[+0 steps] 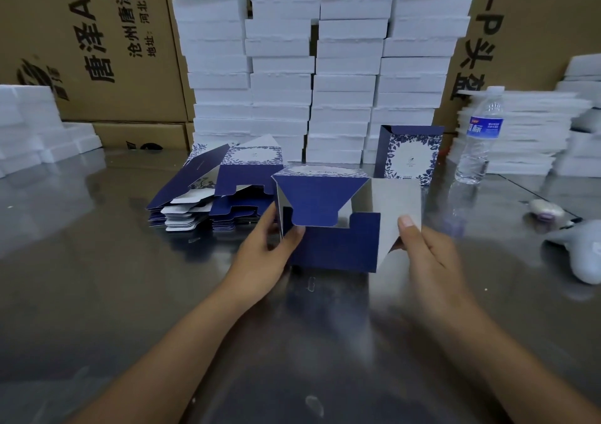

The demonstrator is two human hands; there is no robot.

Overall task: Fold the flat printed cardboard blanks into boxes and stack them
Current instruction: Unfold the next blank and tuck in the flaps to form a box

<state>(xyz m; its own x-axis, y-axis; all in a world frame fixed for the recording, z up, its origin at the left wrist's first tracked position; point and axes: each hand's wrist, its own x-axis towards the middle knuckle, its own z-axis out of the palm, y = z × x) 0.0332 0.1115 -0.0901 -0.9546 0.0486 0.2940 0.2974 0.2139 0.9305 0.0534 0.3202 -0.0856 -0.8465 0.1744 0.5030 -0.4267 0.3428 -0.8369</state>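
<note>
Gripping the half-folded navy box by its left wall, the person's left hand is curling round the card, while the right hand is pinching the grey inner flap at three o'clock. The box is being held at the middle of the steel table. Flat blanks are lying piled at ten o'clock, a finished box is standing upright at one o'clock, and a water bottle at two o'clock.

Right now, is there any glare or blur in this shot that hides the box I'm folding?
Head view: the metal table throws soft glare, the cartons lean from wide-lens distortion, but the half-folded box is sharp.
</note>
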